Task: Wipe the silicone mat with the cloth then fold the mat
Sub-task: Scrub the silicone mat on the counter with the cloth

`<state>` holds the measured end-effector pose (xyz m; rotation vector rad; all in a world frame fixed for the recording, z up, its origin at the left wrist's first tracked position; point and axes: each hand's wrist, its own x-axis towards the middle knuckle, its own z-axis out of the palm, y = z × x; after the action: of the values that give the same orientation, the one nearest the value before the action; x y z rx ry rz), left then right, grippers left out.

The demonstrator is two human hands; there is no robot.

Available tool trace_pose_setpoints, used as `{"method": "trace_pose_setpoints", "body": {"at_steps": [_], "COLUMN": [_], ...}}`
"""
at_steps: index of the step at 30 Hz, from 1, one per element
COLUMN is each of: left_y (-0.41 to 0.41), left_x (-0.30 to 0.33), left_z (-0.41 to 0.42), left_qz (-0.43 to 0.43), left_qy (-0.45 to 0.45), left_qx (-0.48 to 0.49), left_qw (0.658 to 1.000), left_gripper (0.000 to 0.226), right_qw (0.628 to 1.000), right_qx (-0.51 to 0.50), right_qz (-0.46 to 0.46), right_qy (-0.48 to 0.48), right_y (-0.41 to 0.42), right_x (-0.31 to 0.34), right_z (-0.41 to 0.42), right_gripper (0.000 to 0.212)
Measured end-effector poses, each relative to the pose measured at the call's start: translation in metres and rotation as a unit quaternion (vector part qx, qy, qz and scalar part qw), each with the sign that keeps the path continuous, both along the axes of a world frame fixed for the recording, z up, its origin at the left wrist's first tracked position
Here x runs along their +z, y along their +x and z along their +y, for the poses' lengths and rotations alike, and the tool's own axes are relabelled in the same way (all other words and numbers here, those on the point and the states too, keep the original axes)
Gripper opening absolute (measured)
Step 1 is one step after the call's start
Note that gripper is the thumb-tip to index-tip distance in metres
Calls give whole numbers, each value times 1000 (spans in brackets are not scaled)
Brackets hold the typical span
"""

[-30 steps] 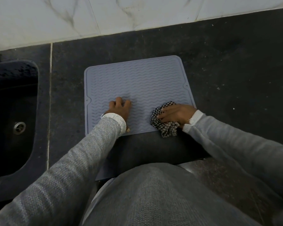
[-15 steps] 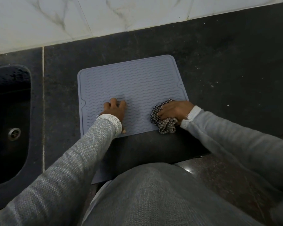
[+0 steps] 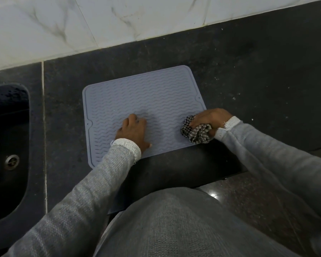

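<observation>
Since the earlier frames the right hand [image 3: 212,118] has slid the cloth [image 3: 195,131] rightward, from inside the mat's near right part to its right edge, where the bundle now partly overhangs onto the bench [image 3: 248,71]. The right grip is closed round the bunched cloth, fingers curled over its top. The left hand [image 3: 132,131] has stayed pressed on the mat [image 3: 143,97] near the near middle; its fingers lie bent against the surface, and its grip holds nothing.

The mat lies flat and unfolded on the dark bench, between the sink [image 3: 7,145] at the left and the right hand, its near edge close to the bench's front. It is pale grey-blue, rectangular with rounded corners, a raised rim, wavy ridges running across, and a small notch at the middle of each short side. The cloth is black-and-white checked and crumpled.
</observation>
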<state>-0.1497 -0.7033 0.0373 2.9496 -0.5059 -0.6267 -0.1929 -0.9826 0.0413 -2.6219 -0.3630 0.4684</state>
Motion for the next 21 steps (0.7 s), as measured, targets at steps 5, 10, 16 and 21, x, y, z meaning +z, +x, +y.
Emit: {"method": "trace_pose_setpoints", "body": {"at_steps": [5,10,16,21], "left_y": [1,9,11,12], "left_x": [-13,-23,-17,-14], "left_z": [-35,-35,-42,-47], "left_qz": [20,66,78,83], "left_qy": [-27,-14,4,21], "left_qx": [-66,-86,-84,-81], "left_qw": [997,994,993,993], "left_gripper": [111,116,116,116], "right_qw": [998,993,994,997], "right_qx": [14,95,17,15], "right_qz": [-55,-25,1,3], "right_qy": [16,-65,-106,-72], "right_y": [17,17,13,17], "right_x": [2,-6,11,-3], "right_z": [46,38,-13,27], "right_gripper": [33,36,33,33]}}
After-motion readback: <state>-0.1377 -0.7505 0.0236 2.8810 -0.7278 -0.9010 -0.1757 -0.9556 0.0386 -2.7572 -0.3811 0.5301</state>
